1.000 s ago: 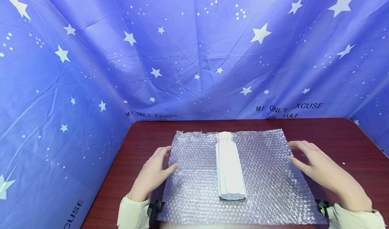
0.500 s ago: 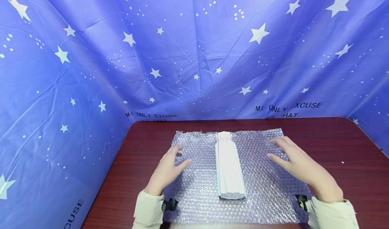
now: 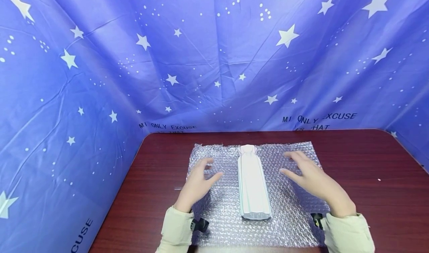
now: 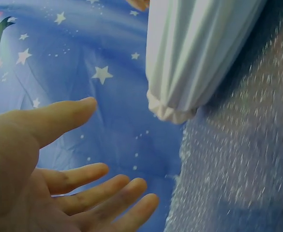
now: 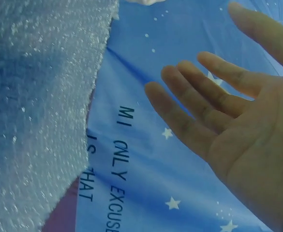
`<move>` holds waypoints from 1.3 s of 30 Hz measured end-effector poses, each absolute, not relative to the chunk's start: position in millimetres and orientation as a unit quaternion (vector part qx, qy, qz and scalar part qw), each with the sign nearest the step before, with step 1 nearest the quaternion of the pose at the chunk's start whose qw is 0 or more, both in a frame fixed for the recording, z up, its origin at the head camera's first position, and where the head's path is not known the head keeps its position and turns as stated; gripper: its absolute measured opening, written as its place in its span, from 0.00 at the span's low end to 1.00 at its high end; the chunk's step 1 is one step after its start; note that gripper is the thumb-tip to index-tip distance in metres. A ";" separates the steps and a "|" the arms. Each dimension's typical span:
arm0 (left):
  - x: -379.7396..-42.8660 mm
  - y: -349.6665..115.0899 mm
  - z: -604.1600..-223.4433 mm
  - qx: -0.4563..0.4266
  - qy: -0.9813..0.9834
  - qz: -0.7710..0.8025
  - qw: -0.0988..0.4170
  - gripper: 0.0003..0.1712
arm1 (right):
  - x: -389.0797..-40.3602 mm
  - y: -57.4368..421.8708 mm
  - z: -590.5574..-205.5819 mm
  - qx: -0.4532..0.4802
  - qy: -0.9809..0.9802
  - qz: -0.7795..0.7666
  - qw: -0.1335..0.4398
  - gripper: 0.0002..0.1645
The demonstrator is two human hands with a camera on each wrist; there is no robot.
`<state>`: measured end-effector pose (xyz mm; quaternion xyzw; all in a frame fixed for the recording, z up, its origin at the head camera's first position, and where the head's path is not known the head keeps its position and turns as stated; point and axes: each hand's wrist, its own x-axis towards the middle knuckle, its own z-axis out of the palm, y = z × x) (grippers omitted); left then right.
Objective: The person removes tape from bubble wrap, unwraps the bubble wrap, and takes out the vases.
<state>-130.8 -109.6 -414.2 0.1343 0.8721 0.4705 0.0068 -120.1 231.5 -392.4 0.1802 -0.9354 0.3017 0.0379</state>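
Note:
A white fluted vase with a wavy rim lies on its side, mouth toward the back, on a sheet of bubble wrap. My left hand hovers over the left part of the sheet, thumb and fingers spread, apart from the vase. Over the right part hovers my right hand, likewise spread and holding nothing. In the left wrist view the vase's pleated side and rim show beyond the fingers. Extended fingers appear beside the bubble wrap edge in the right wrist view.
The dark red wooden table extends on both sides of the sheet. A tiny white speck lies on its right part. Blue star-printed cloth hangs behind and at the sides. A small wrist camera sits at the left cuff.
Both hands have left the sheet's side edges and moved inward over it toward the vase, the left going right and the right going left. The vase has stayed put.

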 end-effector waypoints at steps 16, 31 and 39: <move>-130.9 -84.8 -426.9 0.129 0.839 0.526 0.055 0.38 | -126.7 210.0 -407.3 0.158 -0.931 0.329 -0.019 0.44; -129.5 -68.7 -439.0 0.131 0.845 0.511 0.090 0.40 | -132.7 193.6 -423.6 0.161 -0.923 0.347 -0.039 0.46; -129.7 -63.1 -447.4 0.133 0.840 0.513 0.114 0.44 | -134.5 186.3 -431.6 0.163 -0.915 0.361 -0.072 0.49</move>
